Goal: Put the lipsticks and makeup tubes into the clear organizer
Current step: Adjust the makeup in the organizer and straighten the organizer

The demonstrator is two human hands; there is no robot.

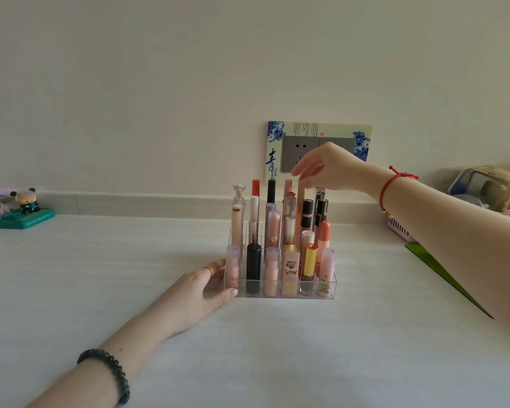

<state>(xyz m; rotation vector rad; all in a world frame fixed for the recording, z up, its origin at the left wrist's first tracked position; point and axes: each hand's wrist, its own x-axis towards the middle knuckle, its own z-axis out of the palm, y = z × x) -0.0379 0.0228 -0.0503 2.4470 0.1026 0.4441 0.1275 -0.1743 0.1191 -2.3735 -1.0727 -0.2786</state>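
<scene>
A clear organizer stands on the white table, mid-frame, filled with several upright lipsticks and makeup tubes, among them a black tube and a gold lipstick in the front row. My left hand grips the organizer's left front corner, thumb on the front wall. My right hand reaches over the back rows, its fingertips pinching the top of a tall beige tube that stands in a rear compartment.
A wall socket with a blue-and-white sticker is behind the organizer. Toy figures on a green box sit at far left. A pink basket, a bag and a green sheet lie at the right.
</scene>
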